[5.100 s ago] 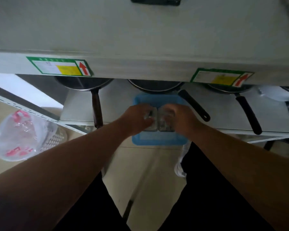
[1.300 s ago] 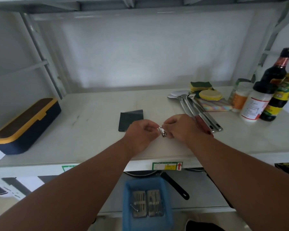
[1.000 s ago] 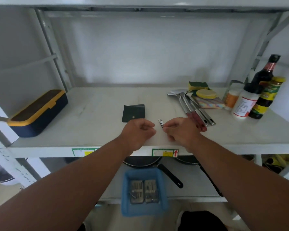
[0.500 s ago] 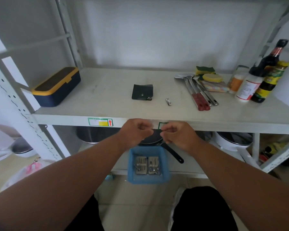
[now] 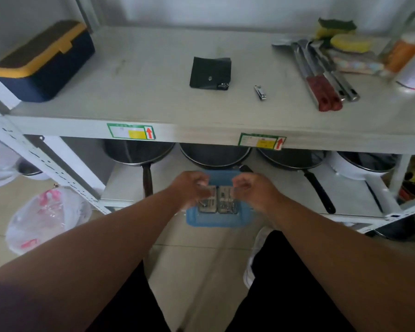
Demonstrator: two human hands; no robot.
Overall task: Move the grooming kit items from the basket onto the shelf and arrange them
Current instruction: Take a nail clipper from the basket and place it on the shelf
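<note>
A blue basket [image 5: 216, 222] sits on the lower shelf and holds an open grooming kit case [image 5: 225, 204] with metal tools in it. My left hand [image 5: 189, 190] and right hand [image 5: 252, 190] hover just over the basket, left and right of the case, fingers loosely curled and holding nothing. On the upper shelf [image 5: 153, 109] lie a small silver nail clipper [image 5: 260, 92] and, to its left, a black snap pouch [image 5: 210, 73] with a small metal tool at its lower right corner.
On the upper shelf stand a navy and yellow box [image 5: 43, 58] at the left, and red-handled utensils [image 5: 321, 75], sponges [image 5: 345, 37] and bottles [image 5: 412, 58] at the right. Pans [image 5: 213, 156] hang under it. A plastic bag [image 5: 46, 216] lies on the floor.
My hands let go of the nail clipper on the upper shelf and dropped to the blue basket. The view tilted down with them.
</note>
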